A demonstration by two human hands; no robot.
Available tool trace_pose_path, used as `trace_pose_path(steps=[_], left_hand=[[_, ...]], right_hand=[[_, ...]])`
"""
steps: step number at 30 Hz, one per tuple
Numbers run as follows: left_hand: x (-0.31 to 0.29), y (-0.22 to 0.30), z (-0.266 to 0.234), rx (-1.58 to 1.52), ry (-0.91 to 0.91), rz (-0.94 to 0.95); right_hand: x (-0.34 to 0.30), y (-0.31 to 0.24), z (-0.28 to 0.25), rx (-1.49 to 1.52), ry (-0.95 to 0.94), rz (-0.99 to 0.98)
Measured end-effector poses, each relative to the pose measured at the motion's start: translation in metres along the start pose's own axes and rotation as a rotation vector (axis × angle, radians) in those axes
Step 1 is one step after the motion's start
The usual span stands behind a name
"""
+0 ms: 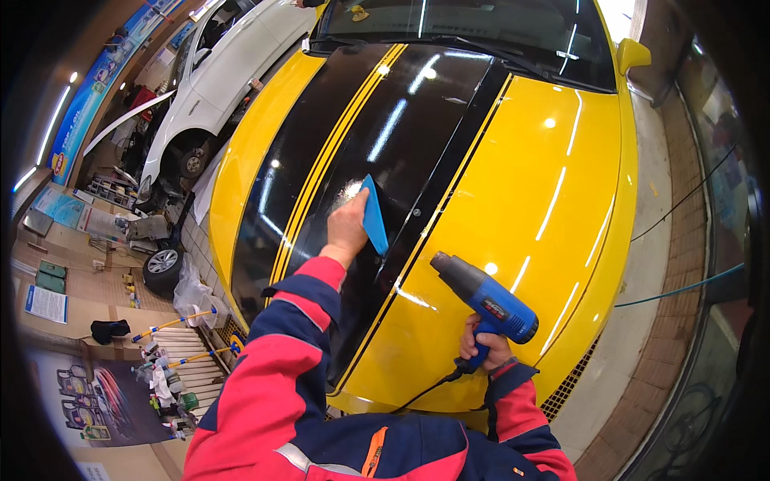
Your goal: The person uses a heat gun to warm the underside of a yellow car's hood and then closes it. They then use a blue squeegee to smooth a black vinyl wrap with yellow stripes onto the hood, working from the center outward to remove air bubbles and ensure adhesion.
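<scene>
Red and navy sleeves [273, 385] are coming up from the near edge, closest to the camera. On the right, the right hand [484, 343] is clenching around the grip of a blue heat gun [485, 301]. The gun's long axis is running from near right to far left, and its dark nozzle is pointing at the far left, toward the black stripe on the yellow car hood [529, 200]. A black cord [425, 390] is hanging from the bottom of the grip. The nozzle is hovering just above the hood, and I cannot tell if it is touching.

Farther away, the left hand [346, 227] is grasping a blue squeegee [373, 215] between thumb and fingers. The squeegee is standing almost upright in the picture, its long edge running near to far, and it is pressing on the black film [401, 104] in the middle of the hood.

At the far left, a white car [224, 72] is standing with its hood open. Near left, bottles are sitting on the floor beside a loose wheel [163, 268]; what is inside them is too small to tell.
</scene>
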State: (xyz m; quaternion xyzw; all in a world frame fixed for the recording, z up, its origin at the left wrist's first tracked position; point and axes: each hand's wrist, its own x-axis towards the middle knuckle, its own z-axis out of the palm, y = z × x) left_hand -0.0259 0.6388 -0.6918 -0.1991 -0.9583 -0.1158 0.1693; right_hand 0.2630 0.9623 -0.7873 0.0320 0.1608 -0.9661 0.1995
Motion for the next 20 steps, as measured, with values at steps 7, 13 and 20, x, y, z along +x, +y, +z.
trace_pose_path(steps=[7,13,20], left_hand=[[-0.007,0.024,-0.024,-0.116,0.166,0.039],[-0.051,0.062,-0.006,-0.034,0.041,0.066],[-0.01,0.032,-0.001,-0.037,0.004,-0.04]], right_hand=[[0.0,-0.004,0.004,-0.026,0.003,-0.018],[-0.001,0.001,0.0,-0.015,0.006,0.005],[-0.004,-0.004,0.009,-0.004,0.053,0.01]])
